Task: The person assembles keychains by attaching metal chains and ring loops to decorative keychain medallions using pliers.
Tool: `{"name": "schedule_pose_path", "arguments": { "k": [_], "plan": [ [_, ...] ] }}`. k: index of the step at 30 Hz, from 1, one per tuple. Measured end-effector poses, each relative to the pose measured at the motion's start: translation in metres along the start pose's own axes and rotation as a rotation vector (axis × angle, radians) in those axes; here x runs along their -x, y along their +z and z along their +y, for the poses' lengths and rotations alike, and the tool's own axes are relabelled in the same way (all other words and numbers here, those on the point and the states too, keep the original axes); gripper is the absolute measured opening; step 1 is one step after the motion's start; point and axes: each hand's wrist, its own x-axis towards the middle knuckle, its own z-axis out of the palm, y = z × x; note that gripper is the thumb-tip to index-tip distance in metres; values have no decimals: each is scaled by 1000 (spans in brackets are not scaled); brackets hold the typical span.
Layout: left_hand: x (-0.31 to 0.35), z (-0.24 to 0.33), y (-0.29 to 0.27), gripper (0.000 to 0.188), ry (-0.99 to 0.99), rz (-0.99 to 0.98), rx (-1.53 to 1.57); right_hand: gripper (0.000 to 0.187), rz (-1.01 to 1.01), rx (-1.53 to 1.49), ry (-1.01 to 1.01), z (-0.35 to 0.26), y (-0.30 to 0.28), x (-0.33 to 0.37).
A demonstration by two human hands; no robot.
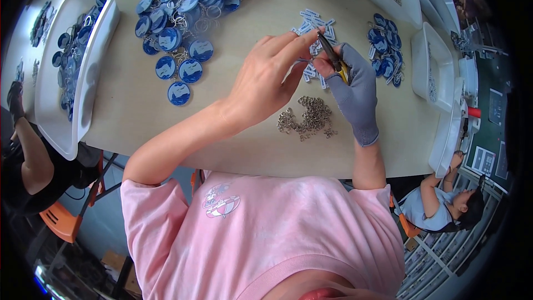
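My bare left hand [265,72] reaches over the middle of the table, its fingers bent and drawn together near the plier tips. Something thin and metallic shows by its fingertips, too small to name. On my right hand [356,91] is a grey fingerless glove; its fingers wrap round a pair of pliers [328,49] with dark jaws and yellow-and-black handles. Beneath and beyond both hands lie small white printed tags [305,26]. Closer to me is a heap of little metal links [311,116].
Round blue keychains [190,70] form a large pile at the far left of centre. More keychains fill a white tray [95,78] on the left. At right are a smaller keychain pile [384,44] and a white bin [425,69]. Other people sit on both sides.
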Motion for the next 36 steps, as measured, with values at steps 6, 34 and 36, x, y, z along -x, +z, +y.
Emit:
{"name": "schedule_pose_path", "arguments": {
  "k": [6,34,36],
  "plan": [
    [1,-4,2,63,44,59,64,18,-29,7,41,0,-4,-2],
    [0,-3,-1,61,-56,57,100,15,-108,-148,12,11,-3,-6],
    [-1,-2,-3,62,-28,68,90,16,-50,-147,-4,13,1,-5]
  ]
}}
